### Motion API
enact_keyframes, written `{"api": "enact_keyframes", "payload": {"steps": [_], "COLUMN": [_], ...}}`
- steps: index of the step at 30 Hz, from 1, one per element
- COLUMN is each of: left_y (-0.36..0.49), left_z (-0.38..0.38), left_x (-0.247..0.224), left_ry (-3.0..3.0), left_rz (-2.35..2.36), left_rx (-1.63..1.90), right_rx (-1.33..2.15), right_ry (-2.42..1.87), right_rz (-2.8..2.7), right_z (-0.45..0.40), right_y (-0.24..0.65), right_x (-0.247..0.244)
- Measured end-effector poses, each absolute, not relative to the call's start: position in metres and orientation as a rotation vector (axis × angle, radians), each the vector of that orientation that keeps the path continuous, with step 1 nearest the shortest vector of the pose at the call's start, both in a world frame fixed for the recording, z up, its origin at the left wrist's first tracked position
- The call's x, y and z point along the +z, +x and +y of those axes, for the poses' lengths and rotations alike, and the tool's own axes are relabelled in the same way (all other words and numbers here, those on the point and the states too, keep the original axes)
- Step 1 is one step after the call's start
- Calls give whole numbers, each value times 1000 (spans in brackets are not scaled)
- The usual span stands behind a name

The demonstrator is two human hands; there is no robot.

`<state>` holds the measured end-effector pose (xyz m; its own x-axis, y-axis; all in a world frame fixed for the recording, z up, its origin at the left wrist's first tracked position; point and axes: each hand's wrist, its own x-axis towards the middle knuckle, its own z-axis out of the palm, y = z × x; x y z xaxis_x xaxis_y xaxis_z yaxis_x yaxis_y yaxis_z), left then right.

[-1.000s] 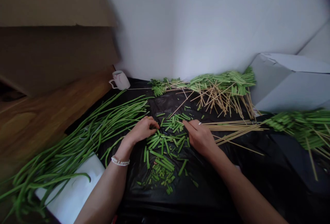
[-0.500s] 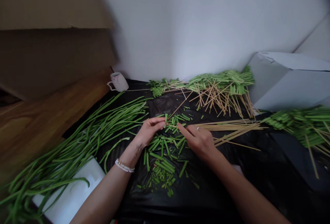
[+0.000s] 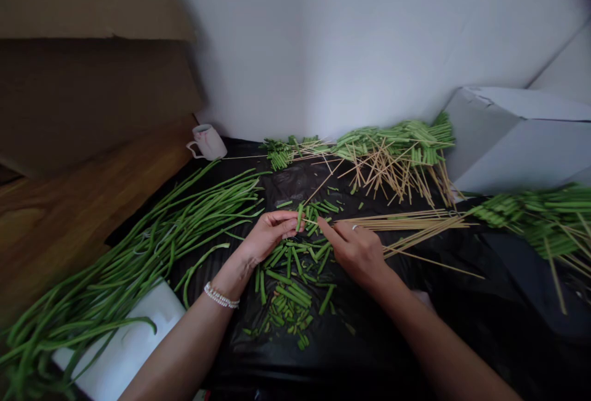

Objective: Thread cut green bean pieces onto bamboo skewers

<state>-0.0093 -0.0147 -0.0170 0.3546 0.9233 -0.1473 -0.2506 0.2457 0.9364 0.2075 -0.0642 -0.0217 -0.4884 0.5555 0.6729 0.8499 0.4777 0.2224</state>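
My left hand [image 3: 273, 231] pinches a short piece of green bean [image 3: 300, 217] upright between thumb and fingers. From the right, my right hand [image 3: 356, 248] grips a thin wooden skewer [image 3: 312, 222], its tip end at the bean piece; whether it has pierced the piece I cannot tell. Beneath both hands lie loose cut bean pieces [image 3: 295, 293] on black plastic sheeting [image 3: 332, 352]. Several bare skewers [image 3: 410, 223] are spread beside my right hand, partly hidden by it.
Long uncut beans [image 3: 184, 222] lie at left, partly over a white board [image 3: 133, 345]. A mug [image 3: 209, 142] stands at the back left. Skewered beans are piled at the back [image 3: 392, 142] and right [image 3: 535, 216]. A cardboard box [image 3: 92, 87] and a white box [image 3: 521, 142] flank the sheeting.
The bean piece in my left hand has shifted slightly right and tilted a little. Both hands stay close together at the skewer's tip; the whole view has moved slightly.
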Motion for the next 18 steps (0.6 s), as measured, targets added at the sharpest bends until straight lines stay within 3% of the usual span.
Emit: {"api": "enact_keyframes", "payload": {"steps": [18], "left_y": [-10], "left_z": [-15], "left_x": [-19], "left_ry": [1022], "left_rz": [871], "left_rx": [940], "right_rx": [-703], "right_ry": [-1185], "right_rz": [-2206], "right_z": [-64], "right_y": [207], "right_x": [-24]}}
